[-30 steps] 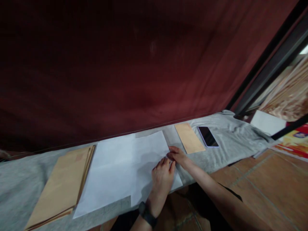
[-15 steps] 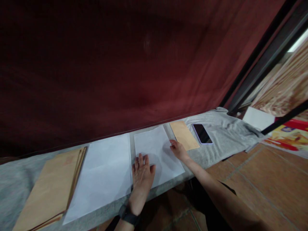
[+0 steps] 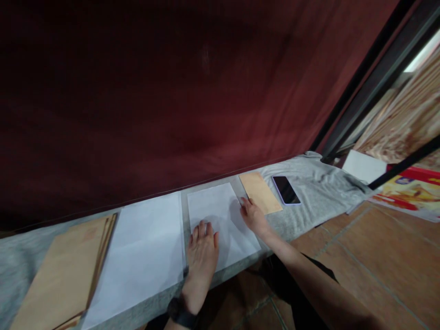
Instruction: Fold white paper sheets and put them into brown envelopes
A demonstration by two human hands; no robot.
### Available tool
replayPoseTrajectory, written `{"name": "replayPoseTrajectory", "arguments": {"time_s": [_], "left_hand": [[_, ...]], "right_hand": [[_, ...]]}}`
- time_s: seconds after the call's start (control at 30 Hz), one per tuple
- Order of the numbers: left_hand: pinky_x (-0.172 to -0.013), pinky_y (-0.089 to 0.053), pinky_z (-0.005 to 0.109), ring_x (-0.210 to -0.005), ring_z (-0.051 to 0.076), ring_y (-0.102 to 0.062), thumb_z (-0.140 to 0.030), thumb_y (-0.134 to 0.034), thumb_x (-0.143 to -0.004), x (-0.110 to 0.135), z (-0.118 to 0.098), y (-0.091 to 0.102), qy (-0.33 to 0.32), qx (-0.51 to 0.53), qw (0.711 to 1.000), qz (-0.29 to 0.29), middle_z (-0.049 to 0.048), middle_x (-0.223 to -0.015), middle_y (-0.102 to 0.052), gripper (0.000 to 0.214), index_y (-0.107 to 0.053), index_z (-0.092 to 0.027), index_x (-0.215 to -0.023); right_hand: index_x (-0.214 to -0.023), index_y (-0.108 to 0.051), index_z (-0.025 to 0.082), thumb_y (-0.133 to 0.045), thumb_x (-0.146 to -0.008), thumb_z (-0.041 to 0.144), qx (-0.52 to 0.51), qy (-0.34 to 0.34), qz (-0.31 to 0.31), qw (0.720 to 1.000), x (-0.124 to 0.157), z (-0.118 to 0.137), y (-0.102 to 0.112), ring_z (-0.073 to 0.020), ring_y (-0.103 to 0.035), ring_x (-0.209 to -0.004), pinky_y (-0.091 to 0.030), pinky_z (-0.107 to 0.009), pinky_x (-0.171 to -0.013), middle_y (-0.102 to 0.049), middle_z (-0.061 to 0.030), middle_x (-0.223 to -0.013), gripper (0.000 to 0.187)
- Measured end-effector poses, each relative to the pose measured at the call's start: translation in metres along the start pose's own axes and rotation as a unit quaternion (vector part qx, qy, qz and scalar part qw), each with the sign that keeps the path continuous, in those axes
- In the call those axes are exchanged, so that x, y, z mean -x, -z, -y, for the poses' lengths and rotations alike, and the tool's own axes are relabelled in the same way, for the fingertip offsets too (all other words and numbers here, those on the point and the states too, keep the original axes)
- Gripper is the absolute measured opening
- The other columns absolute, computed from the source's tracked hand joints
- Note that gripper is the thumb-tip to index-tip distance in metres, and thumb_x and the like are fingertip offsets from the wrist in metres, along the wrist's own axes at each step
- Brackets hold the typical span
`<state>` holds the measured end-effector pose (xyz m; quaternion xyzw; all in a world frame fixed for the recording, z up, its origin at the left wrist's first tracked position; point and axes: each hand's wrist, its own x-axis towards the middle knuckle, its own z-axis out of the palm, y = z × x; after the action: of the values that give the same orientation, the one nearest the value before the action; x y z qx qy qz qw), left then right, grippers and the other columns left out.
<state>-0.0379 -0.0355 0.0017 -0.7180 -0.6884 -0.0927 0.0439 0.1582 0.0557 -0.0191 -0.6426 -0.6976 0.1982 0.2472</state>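
A single white sheet (image 3: 215,206) lies on the grey cloth (image 3: 309,183) that covers the ledge. My left hand (image 3: 202,250) rests flat on the sheet's near left part, fingers stretched out. On the sheet's right edge sits my right hand (image 3: 252,215), fingers flat against the paper, close to a small tan envelope (image 3: 260,191). Left of the sheet lies a larger stack of white paper (image 3: 140,247). A black band is on my left wrist.
A pile of tan envelopes (image 3: 58,270) sits at the far left. A dark phone (image 3: 286,189) lies face up right of the small envelope. A dark red curtain hangs behind the ledge. Brown floor tiles (image 3: 378,256) and colourful packaging (image 3: 409,192) are at right.
The white sheet has been moved off the stack to the right and laid flat. My left hand shifted left onto the sheet's near part and spread out; my right hand stays at its right edge.
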Motion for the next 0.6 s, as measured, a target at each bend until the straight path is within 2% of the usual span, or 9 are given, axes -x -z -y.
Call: {"name": "replayPoseTrajectory", "arguments": {"time_s": [0.07,0.13,0.2,0.27,0.4,0.6], "left_hand": [[-0.113,-0.041,0.047,-0.140,0.031,-0.047,-0.025,-0.034,-0.100,-0.006,-0.006,-0.009,-0.034,0.018,0.999,-0.021,0.0174,-0.151,-0.050,0.048,-0.053,-0.008,-0.141],[-0.119,-0.034,0.048,-0.147,0.029,-0.037,-0.021,-0.033,-0.099,-0.011,-0.011,-0.021,-0.069,0.030,0.997,-0.026,0.0165,-0.157,-0.043,0.050,-0.048,-0.006,-0.146],[-0.122,-0.029,0.051,-0.149,0.031,-0.032,-0.019,-0.035,-0.097,-0.015,-0.014,-0.034,-0.096,0.029,0.995,-0.014,0.0170,-0.158,-0.041,0.053,-0.044,-0.006,-0.148],[-0.122,-0.028,0.052,-0.150,0.032,-0.030,-0.019,-0.040,-0.095,-0.019,-0.015,-0.045,-0.106,0.025,0.994,-0.001,0.0186,-0.157,-0.041,0.056,-0.043,-0.006,-0.149],[-0.124,-0.024,0.052,-0.151,0.032,-0.027,-0.020,-0.044,-0.092,-0.023,-0.014,-0.059,-0.086,0.003,0.996,-0.008,0.0193,-0.159,-0.037,0.061,-0.039,-0.008,-0.152],[-0.123,-0.025,0.050,-0.151,0.030,-0.026,-0.014,-0.032,-0.093,-0.024,-0.005,-0.062,-0.019,-0.007,1.000,-0.024,0.0199,-0.160,-0.035,0.059,-0.038,-0.003,-0.151]], "right_hand": [[-0.142,-0.054,0.016,-0.051,-0.097,0.019,0.001,0.056,-0.025,0.998,0.006,0.009,-0.002,-0.0262,-0.056,-0.127,-0.043,-0.040,-0.110,-0.062,-0.0151,-0.134,0.045],[-0.143,-0.053,0.016,-0.045,-0.102,0.026,-0.045,0.128,-0.022,0.991,0.013,0.022,-0.010,-0.0239,-0.051,-0.134,-0.040,-0.040,-0.114,-0.058,-0.0141,-0.141,0.043],[-0.146,-0.051,0.018,-0.038,-0.106,0.035,-0.106,0.165,0.021,0.980,0.019,0.035,-0.022,-0.0203,-0.048,-0.138,-0.038,-0.039,-0.117,-0.054,-0.0113,-0.147,0.045],[-0.149,-0.048,0.018,-0.030,-0.108,0.040,-0.122,0.185,0.053,0.974,0.025,0.045,-0.035,-0.0192,-0.043,-0.142,-0.036,-0.040,-0.119,-0.052,-0.0101,-0.150,0.050],[-0.153,-0.041,0.012,-0.025,-0.109,0.040,-0.063,0.240,0.057,0.967,0.028,0.051,-0.050,-0.0198,-0.035,-0.147,-0.028,-0.042,-0.124,-0.045,-0.0113,-0.156,0.054],[-0.151,-0.044,0.013,-0.031,-0.108,0.043,0.051,0.247,0.015,0.968,0.028,0.032,-0.053,-0.0227,-0.037,-0.146,-0.029,-0.045,-0.123,-0.045,-0.0113,-0.155,0.054]]}}
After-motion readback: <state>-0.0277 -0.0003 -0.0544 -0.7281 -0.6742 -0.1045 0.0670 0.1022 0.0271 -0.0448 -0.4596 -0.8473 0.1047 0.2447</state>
